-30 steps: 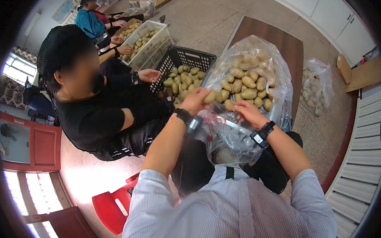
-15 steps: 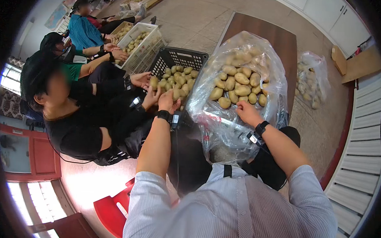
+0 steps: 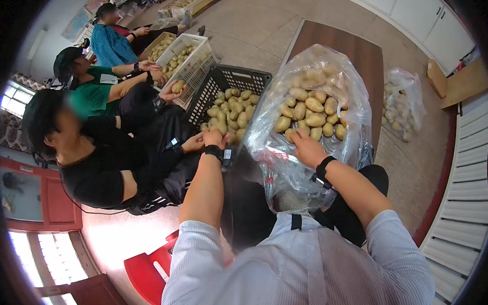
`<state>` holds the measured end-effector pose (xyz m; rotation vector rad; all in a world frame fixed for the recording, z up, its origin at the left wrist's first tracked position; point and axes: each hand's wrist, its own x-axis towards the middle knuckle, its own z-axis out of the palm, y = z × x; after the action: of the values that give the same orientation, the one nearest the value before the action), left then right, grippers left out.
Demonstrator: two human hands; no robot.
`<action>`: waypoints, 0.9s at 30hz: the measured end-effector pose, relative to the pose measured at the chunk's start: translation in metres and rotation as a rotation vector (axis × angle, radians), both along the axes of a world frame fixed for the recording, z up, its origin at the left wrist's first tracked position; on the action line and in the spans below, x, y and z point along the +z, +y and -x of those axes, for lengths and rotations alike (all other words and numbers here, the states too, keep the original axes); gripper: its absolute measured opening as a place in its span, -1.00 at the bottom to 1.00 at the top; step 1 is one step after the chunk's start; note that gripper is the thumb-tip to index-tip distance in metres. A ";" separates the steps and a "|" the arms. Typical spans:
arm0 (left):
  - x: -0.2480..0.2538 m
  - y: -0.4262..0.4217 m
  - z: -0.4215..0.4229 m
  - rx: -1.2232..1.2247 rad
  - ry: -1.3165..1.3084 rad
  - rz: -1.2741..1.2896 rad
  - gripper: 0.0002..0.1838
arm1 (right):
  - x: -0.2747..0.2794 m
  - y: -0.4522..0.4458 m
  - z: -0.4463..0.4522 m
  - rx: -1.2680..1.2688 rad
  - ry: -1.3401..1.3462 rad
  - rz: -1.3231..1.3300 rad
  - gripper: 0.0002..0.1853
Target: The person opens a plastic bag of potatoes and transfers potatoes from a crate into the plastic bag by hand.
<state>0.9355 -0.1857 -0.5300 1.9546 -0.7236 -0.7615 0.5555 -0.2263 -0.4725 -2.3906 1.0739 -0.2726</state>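
Note:
My left hand point(image 3: 214, 138) is over the near edge of a black crate point(image 3: 238, 77) of potatoes point(image 3: 233, 110), beside a co-worker's hand; its fingers are curled and what they hold, if anything, is hidden. My right hand point(image 3: 304, 147) touches a potato point(image 3: 290, 135) at the near side of a large clear plastic bag point(image 3: 359, 97), its fingers bent over it. Several potatoes point(image 3: 314, 105) show through the bag's opening. The bag rests on a brown board point(image 3: 366, 49), with its crumpled near edge towards my lap.
A co-worker in black point(image 3: 101, 174) sits at my left, holding a potato point(image 3: 178, 86). Two more people sit beyond, near a white crate point(image 3: 203, 59). Another bag of potatoes point(image 3: 401, 104) lies on the floor at right. A red stool point(image 3: 145, 275) stands at lower left.
My left hand has moved left from the bag to the black crate, where the potato it held is no longer visible. My right hand has shifted onto a potato at the bag's near side.

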 end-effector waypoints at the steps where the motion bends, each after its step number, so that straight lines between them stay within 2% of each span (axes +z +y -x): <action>1: 0.012 0.004 0.000 -0.164 -0.275 -0.142 -0.67 | -0.001 -0.001 -0.002 0.011 0.024 0.018 -0.56; 3: 0.032 0.013 0.000 -0.495 -0.825 -0.424 -0.65 | -0.005 -0.003 -0.007 0.018 0.038 0.039 -0.56; 4: 0.026 0.016 -0.007 -0.661 -1.101 -0.563 -0.62 | -0.006 -0.004 -0.008 0.024 0.054 0.056 -0.56; 5: 0.002 0.019 -0.020 -0.565 -1.178 -0.381 -0.54 | -0.006 -0.005 -0.009 0.015 0.056 0.057 -0.56; 6: 0.010 0.018 -0.019 -0.575 -1.179 -0.372 -0.54 | -0.005 -0.006 -0.011 0.020 0.085 0.049 -0.58; 8: 0.033 0.013 -0.010 -0.666 -1.111 -0.691 -0.61 | -0.002 -0.006 -0.011 0.006 0.120 0.042 -0.60; 11: 0.003 0.007 -0.027 -0.597 -1.017 -0.587 -0.69 | -0.004 0.001 -0.009 0.028 0.137 0.146 -0.71; 12: 0.016 0.005 -0.014 -0.605 -1.017 -0.579 -0.69 | -0.004 0.005 -0.007 0.019 0.143 0.148 -0.71; 14: 0.062 0.007 0.018 -0.571 -1.037 -0.624 -0.86 | -0.004 0.011 -0.005 -0.011 0.089 0.215 -0.72; 15: 0.047 0.002 0.014 -0.573 -1.037 -0.622 -0.86 | -0.009 0.013 -0.004 -0.014 0.122 0.251 -0.70; 17: -0.019 -0.015 -0.006 0.078 0.128 -0.149 -0.81 | -0.006 0.016 -0.002 -0.021 0.163 0.196 -0.69; 18: -0.033 -0.020 -0.010 0.397 0.704 0.109 -0.77 | -0.005 0.018 -0.002 -0.027 0.204 0.140 -0.69; 19: -0.015 -0.020 0.003 0.394 0.705 0.109 -0.77 | -0.007 0.021 0.000 -0.030 0.204 0.141 -0.69; 21: 0.053 -0.016 0.053 0.209 0.468 0.042 -0.75 | -0.012 0.026 0.004 -0.042 0.106 0.133 -0.67; 22: 0.067 -0.015 0.066 0.206 0.468 0.042 -0.75 | -0.012 0.027 0.006 -0.046 0.106 0.134 -0.67; 25: 0.081 -0.015 0.084 -0.055 0.564 0.059 -0.69 | -0.010 0.029 0.011 -0.046 0.088 0.023 -0.62; 27: 0.094 -0.015 0.098 -0.105 0.581 0.013 -0.67 | -0.006 0.030 0.015 -0.066 -0.014 -0.090 -0.55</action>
<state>0.8370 -0.2004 -0.4360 1.5701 -0.4707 -1.3090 0.5408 -0.1965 -0.4780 -2.2736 1.1365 -0.2581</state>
